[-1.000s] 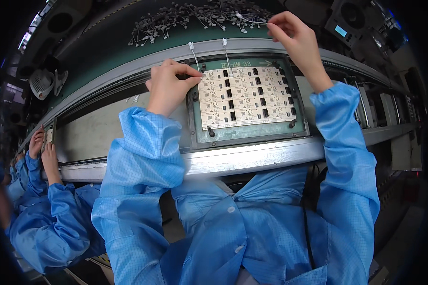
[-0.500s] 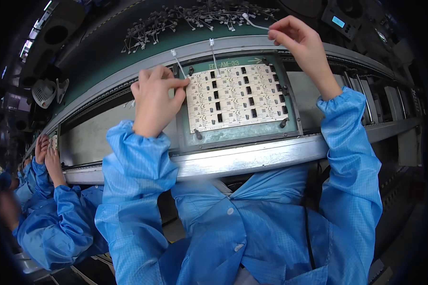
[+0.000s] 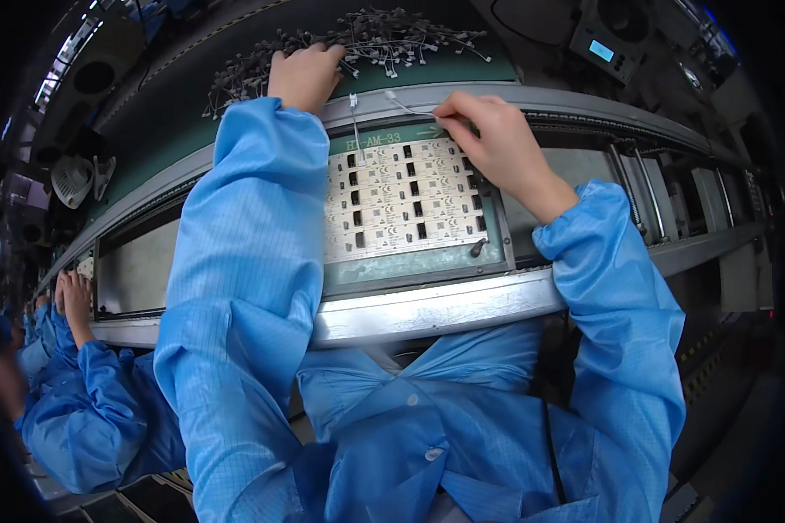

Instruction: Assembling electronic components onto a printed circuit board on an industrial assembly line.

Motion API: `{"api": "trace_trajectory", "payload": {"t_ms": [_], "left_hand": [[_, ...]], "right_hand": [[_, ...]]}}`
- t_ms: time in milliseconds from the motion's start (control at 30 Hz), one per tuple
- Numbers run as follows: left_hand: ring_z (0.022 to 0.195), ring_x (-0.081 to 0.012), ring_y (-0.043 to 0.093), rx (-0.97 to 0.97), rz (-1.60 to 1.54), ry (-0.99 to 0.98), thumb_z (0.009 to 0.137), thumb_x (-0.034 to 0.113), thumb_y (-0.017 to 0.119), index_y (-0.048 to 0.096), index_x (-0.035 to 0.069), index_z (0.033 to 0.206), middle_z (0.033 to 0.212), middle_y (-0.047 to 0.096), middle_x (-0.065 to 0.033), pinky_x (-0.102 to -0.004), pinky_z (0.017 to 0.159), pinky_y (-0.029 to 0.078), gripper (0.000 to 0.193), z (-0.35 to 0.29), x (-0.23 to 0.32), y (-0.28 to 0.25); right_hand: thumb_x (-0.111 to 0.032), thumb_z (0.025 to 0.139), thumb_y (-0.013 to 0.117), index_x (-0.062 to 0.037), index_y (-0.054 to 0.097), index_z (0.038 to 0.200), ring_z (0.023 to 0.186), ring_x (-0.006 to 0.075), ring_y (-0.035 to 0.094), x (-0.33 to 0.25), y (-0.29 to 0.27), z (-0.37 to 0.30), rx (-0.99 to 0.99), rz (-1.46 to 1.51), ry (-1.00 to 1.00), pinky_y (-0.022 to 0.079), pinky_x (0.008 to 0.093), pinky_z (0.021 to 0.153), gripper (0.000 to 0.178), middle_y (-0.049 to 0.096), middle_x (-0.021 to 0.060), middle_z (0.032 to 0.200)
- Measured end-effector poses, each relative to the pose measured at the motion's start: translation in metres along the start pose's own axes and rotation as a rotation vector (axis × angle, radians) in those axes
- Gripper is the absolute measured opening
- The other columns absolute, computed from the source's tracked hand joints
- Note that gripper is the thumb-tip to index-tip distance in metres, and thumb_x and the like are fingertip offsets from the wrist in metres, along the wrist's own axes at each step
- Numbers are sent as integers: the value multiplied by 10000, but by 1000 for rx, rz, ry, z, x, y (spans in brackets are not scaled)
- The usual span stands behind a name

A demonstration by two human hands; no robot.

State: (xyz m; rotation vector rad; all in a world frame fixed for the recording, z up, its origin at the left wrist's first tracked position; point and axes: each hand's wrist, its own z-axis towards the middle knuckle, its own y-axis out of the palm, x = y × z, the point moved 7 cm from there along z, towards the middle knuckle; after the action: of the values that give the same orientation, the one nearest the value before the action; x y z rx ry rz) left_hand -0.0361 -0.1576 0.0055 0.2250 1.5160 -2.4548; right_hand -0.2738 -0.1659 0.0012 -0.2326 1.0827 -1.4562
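Note:
My left hand [image 3: 305, 77] reaches to the far side, at the edge of a pile of short white cables with plugs [image 3: 392, 39]. Its fingers bend down among them and the fingertips are hidden, so what they hold cannot be told. My right hand [image 3: 497, 144] pinches one end of a short white cable [image 3: 412, 110] between thumb and fingers. The cable's plug points left, above the metal rail. Below lies a panel of white circuit boards [image 3: 392, 205] with black parts, in a green fixture [image 3: 384, 270]. Another white cable [image 3: 355, 122] stands up from the panel's top row. My left sleeve covers the panel's left side.
A silver front rail [image 3: 436, 309] and a far rail [image 3: 532, 94] border the conveyor line. A device with a lit display [image 3: 601, 50] stands at far right. A white clip-like object [image 3: 74, 179] is at left. A co-worker's hands [image 3: 74, 301] are further down the line.
My left hand has left the panel's upper left corner and reached to the cable pile. My right hand has come down and left with its cable. The view has shifted slightly.

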Motion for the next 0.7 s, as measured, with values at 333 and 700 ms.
{"api": "trace_trajectory", "payload": {"t_ms": [333, 700], "left_hand": [[777, -143, 666, 148, -1015, -452, 893, 92, 646, 726, 27, 954, 847, 717, -107, -293, 700, 515, 120, -16, -57, -58], [921, -176, 712, 59, -940, -365, 891, 63, 691, 703, 3, 950, 904, 740, -101, -273, 843, 537, 85, -153, -15, -72]], "right_hand": [[-131, 874, 682, -89, 691, 893, 909, 208, 585, -14, 29, -4, -135, -56, -135, 359, 355, 878, 46, 647, 14, 873], [-113, 838, 718, -51, 724, 876, 830, 179, 577, 2, 31, -3, -213, 8, 114, 432, 331, 788, 73, 631, 28, 841]]}}
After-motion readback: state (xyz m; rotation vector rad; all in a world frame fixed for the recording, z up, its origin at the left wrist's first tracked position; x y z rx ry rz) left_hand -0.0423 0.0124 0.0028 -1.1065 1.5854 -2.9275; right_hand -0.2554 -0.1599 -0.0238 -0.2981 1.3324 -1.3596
